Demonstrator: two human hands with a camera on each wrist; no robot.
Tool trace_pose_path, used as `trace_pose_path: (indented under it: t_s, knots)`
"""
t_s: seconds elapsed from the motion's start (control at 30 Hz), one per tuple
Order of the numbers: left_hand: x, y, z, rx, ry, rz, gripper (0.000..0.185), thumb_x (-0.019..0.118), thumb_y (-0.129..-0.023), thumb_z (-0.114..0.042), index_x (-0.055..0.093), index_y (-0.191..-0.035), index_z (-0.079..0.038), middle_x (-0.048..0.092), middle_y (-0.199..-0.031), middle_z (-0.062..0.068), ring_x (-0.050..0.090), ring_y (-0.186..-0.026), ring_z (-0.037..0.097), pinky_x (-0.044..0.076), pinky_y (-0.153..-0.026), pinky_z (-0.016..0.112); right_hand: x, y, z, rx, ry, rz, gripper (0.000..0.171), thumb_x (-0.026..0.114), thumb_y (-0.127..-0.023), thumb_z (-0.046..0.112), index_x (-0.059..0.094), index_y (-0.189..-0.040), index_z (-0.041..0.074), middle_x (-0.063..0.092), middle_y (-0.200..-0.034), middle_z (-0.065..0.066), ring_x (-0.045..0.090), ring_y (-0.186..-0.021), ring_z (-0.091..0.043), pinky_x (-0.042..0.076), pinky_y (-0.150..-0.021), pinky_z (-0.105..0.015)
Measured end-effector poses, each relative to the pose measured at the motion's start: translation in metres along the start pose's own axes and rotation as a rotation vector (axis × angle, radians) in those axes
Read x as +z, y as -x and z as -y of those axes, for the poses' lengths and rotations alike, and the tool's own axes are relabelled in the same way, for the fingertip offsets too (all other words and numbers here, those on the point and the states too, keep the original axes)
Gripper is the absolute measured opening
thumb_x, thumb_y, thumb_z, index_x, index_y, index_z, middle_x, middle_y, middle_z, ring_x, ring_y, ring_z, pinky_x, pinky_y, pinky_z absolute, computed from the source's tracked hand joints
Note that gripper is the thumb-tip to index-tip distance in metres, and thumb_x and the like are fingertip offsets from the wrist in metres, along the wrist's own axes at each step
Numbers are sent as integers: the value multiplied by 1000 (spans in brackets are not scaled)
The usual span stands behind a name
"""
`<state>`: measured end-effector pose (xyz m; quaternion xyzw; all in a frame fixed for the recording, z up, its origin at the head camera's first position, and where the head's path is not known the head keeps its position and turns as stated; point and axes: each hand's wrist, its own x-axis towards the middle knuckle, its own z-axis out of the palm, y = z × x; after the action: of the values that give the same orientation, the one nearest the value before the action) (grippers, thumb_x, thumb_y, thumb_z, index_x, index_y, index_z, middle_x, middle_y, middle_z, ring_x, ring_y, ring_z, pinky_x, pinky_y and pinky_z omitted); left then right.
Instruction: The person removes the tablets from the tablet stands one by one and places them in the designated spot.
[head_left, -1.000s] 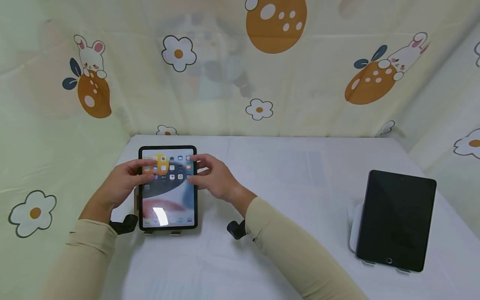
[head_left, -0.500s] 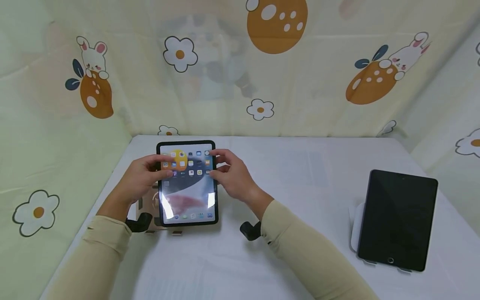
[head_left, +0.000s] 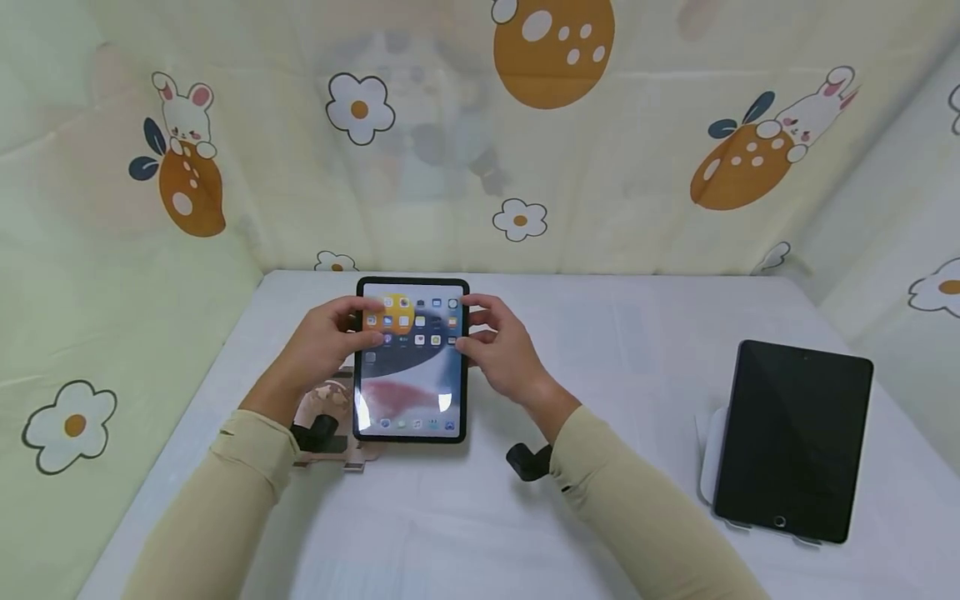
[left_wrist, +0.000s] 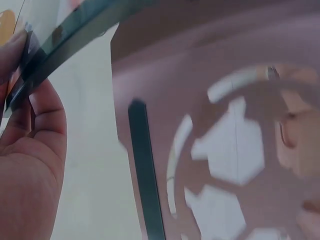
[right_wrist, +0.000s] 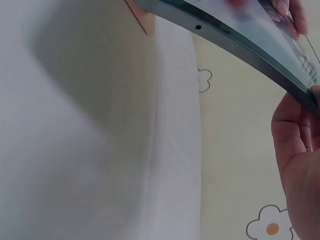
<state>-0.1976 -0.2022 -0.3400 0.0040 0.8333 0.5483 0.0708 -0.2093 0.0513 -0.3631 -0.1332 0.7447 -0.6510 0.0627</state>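
A tablet with its screen lit and app icons showing is held up between two hands. My left hand pinches its left edge, thumb on the front and fingers partly behind. On the opposite edge, my right hand grips it the same way. Behind and to the left of the tablet stands a rose-coloured metal stand with cut-out shapes and a dark pad strip. The tablet's lower part hangs apart from that stand in the left wrist view.
A second tablet, its screen dark, leans on a white stand at the table's right side. The white-covered table ends at a patterned curtain at the back.
Both hands have carried the lit tablet to the right and slightly toward the back, off the rose-coloured stand. The stand has come into view behind it. The dark tablet has not moved.
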Motion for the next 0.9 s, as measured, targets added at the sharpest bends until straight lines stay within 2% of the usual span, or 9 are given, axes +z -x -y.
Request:
trace_pose_path:
  t_s: [0.2, 0.53, 0.77, 0.9]
  knots:
    - [14, -13, -7, -22, -5, 9, 40, 68, -95, -7, 57, -133, -15, 56, -128, 17, 54, -115, 34, 51, -96, 43, -15, -2, -5, 8, 2, -40, 51, 61, -96, -3, 48, -142, 15, 56, -117, -15, 65, -96, -28, 58, -80, -37]
    - [30, -31, -14, -21, 8, 42, 40, 69, -94, -4, 58, -132, -13, 57, -127, 16, 56, -114, 33, 52, -95, 41, -31, -3, -10, 46, 2, -77, 53, 60, -96, -4, 46, -144, 14, 54, -118, -16, 64, -98, -28, 58, -81, -37]
    - [36, -42, -13, -25, 12, 53, 41, 68, -95, -3, 54, -132, -12, 54, -130, 13, 53, -116, 32, 51, -96, 40, -34, -10, -16, 63, 1, -95, 53, 60, -95, -5, 47, -143, 13, 53, -117, -16, 63, -94, -27, 59, -79, -36]
    - [42, -48, -11, -12, 1, 48, 41, 68, -94, -3, 56, -132, -12, 55, -130, 12, 53, -116, 32, 51, -97, 41, -37, -10, -22, 89, 5, -122, 54, 60, -95, -5, 46, -143, 13, 52, -117, -16, 63, -94, -27, 58, -79, -36]
